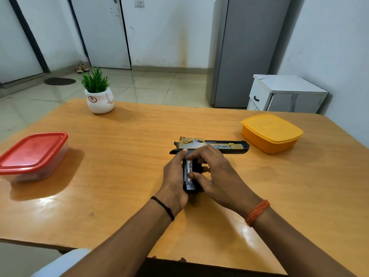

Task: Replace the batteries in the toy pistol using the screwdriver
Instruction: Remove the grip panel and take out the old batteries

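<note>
Orange-toned wood makes up the worktop, and near its middle lies the toy pistol on its side, slide pointing right, handle toward the person. A silver battery sits lengthwise in the opened handle compartment. The left hand clasps the handle's left edge, its grip closed around it, thumb up near the slide. The right hand bears on the battery, fingertips pinching it at both ends, apparently seating it or prying it loose; which, I cannot tell. No screwdriver or compartment cover is visible. Risks from here: the cell could spring out if pressed unevenly against its contact, or go in with polarity reversed, since the fingers hide the terminals. Further out, a yellow lidded box stands just beyond the muzzle, a red-lidded container far left, and a potted plant at the far edge.
</note>
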